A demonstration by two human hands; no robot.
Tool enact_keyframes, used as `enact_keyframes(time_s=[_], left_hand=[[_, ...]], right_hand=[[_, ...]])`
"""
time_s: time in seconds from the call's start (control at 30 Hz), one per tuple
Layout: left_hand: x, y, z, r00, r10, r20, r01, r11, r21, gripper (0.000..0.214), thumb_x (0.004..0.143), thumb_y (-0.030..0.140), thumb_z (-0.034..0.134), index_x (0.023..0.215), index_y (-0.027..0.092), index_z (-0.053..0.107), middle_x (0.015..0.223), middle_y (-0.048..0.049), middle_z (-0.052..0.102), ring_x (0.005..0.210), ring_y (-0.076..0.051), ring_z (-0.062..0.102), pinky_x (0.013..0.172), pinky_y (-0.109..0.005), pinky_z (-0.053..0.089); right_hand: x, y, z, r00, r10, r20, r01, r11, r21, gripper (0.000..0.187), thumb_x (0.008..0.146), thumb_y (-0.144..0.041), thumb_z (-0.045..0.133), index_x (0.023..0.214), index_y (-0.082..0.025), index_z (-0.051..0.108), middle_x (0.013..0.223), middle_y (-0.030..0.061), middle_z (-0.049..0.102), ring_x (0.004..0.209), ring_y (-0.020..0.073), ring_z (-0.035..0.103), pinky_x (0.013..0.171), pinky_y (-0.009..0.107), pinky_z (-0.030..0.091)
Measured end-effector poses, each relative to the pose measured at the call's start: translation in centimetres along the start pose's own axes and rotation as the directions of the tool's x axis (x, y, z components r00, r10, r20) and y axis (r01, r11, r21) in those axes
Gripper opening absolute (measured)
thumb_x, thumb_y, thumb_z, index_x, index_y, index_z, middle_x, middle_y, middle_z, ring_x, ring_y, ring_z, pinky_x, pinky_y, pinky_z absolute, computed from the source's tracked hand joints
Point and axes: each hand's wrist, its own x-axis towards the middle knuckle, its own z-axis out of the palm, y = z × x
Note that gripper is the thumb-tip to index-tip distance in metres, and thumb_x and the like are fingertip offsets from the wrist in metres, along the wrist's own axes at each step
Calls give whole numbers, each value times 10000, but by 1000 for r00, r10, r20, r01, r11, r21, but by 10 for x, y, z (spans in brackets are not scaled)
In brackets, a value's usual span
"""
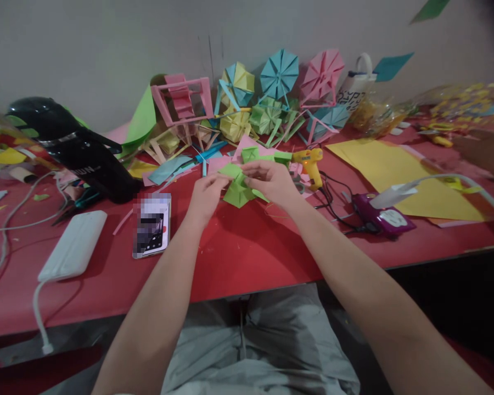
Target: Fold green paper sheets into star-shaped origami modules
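Note:
Between my two hands is a folded green paper piece [239, 195] with fan-like creases, held just above the red table [247, 258]. My left hand [208, 193] grips its left edge, fingers closed on the paper. From the right, my right hand [271, 181] pinches it near the middle, and the fingertips partly hide the folds. Another green folded paper piece [250, 154] lies right behind. A yellow glue gun [310, 164] with a lit orange light rests just right of my right hand.
Folded paper umbrella shapes [279, 74] line the wall. At left are a black bottle-like appliance [78, 148], a white power bank [74, 247] and a phone [160, 225]. At right lie a purple power strip [382, 214] with cords and yellow paper sheets [395, 175]. Another person's arm [486, 153] reaches in.

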Motion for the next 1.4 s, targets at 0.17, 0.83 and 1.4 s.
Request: enact_keyframes(time_s=[0.17,0.83,1.4], left_hand=[[0,-4,-1,976,198,87,-205,975,87,132,715,306,786,699,183,743,762,-23,714,750,-151,623,741,-247,492],[6,-12,-5,949,303,-83,-292,949,123,140,717,312,794,766,181,787,776,-32,771,753,-172,698,739,-280,553],[0,-12,7,987,163,-5,-163,986,-29,194,587,239,821,646,162,652,870,-58,770,849,-195,719,795,-315,574]], right_hand=[[-2,-4,2,997,-12,71,10,1000,27,344,726,-347,822,1025,-195,749,1026,85,776,962,210,730,937,429,589],[-4,-14,9,980,-103,-171,76,984,-158,374,689,-473,835,893,-205,671,891,38,696,806,163,637,700,305,535],[-8,-20,18,980,44,-193,-77,983,-164,219,783,-330,680,643,-184,597,549,-34,548,513,90,462,519,250,355]])
